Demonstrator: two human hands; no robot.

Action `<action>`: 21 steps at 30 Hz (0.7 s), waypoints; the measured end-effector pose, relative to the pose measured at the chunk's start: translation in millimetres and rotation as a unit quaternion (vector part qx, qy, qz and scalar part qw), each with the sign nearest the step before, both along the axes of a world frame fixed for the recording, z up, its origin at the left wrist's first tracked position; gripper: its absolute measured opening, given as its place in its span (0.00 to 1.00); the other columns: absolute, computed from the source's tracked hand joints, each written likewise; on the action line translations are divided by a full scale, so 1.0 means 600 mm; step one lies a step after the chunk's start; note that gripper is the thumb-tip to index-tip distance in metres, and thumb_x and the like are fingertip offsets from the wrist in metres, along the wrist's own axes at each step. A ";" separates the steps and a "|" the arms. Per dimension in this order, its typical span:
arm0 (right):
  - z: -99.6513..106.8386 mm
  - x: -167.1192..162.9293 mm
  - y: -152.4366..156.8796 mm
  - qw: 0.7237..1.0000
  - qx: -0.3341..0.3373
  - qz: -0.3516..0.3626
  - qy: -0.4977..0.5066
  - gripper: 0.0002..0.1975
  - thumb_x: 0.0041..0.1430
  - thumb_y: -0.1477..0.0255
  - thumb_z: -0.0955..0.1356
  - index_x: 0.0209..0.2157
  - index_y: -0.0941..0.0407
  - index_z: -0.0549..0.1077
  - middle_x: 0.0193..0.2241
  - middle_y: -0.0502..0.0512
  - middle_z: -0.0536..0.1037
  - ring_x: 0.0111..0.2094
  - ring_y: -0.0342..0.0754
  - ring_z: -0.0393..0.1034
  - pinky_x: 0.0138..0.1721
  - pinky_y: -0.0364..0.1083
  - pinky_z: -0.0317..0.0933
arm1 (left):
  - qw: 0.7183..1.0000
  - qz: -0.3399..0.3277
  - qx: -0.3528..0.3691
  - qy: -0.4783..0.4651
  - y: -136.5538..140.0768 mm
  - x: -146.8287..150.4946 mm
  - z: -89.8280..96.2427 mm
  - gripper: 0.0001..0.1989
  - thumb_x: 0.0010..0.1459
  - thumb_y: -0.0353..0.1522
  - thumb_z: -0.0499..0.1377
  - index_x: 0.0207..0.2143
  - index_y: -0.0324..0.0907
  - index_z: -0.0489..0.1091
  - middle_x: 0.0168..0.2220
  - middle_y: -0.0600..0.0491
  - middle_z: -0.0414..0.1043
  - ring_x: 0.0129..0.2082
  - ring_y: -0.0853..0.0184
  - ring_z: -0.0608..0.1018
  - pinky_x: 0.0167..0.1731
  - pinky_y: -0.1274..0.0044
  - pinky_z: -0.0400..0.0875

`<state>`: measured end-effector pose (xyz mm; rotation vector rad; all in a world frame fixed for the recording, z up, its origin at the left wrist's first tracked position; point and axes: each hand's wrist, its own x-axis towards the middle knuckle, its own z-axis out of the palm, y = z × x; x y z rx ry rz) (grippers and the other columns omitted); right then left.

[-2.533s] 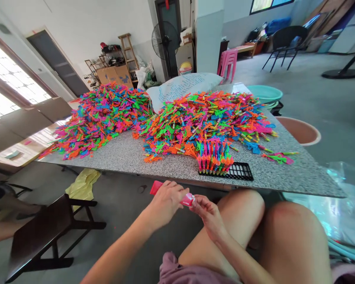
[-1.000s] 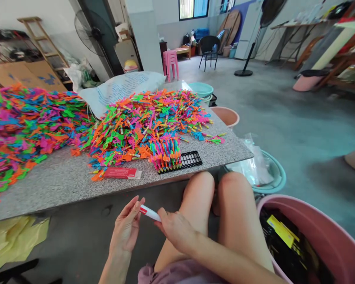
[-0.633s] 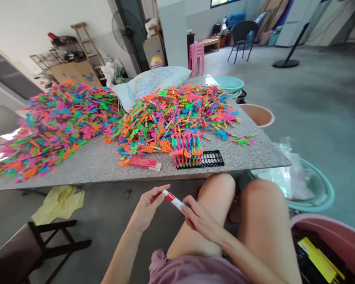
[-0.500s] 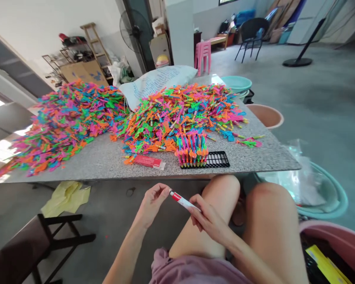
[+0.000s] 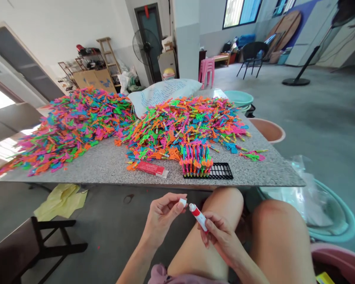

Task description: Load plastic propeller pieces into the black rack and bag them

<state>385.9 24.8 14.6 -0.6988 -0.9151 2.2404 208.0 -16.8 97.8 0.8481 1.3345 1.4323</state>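
Between the thumb and fingers of my left hand (image 5: pixel 165 213) is a small white cap (image 5: pixel 182 202). My right hand (image 5: pixel 220 232) is closed around a red and white tube (image 5: pixel 198 217), its open white nozzle tilted up toward the cap. Cap and tube are apart, with a small gap between them. Both hands are above my lap, in front of the table edge. On the table nearby lies an opened red and white box (image 5: pixel 151 168). Beside it a black grid rack (image 5: pixel 221 171) holds upright rows of colourful plastic pieces (image 5: pixel 197 161).
Two heaps of bright plastic pieces (image 5: pixel 79 122) cover much of the speckled table (image 5: pixel 106 167), with a white sack (image 5: pixel 165 92) behind. A teal basin (image 5: pixel 347 225) with clear plastic bags stands right of my legs. A dark chair (image 5: pixel 14 248) is at lower left.
The cap has come off the tube and is now in my left hand. My right hand has turned the tube more upright. The head view has tilted up a little.
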 end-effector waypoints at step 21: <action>0.032 0.027 0.022 0.982 0.169 -0.020 -0.087 0.18 0.56 0.56 0.70 0.36 0.58 0.77 0.19 0.50 0.70 0.21 0.42 0.62 0.22 0.41 0.58 | 0.918 -0.134 0.089 0.361 -0.008 -0.021 0.080 0.06 0.55 0.33 0.65 0.37 0.45 0.80 0.32 0.49 0.79 0.30 0.66 0.79 0.30 0.79 0.71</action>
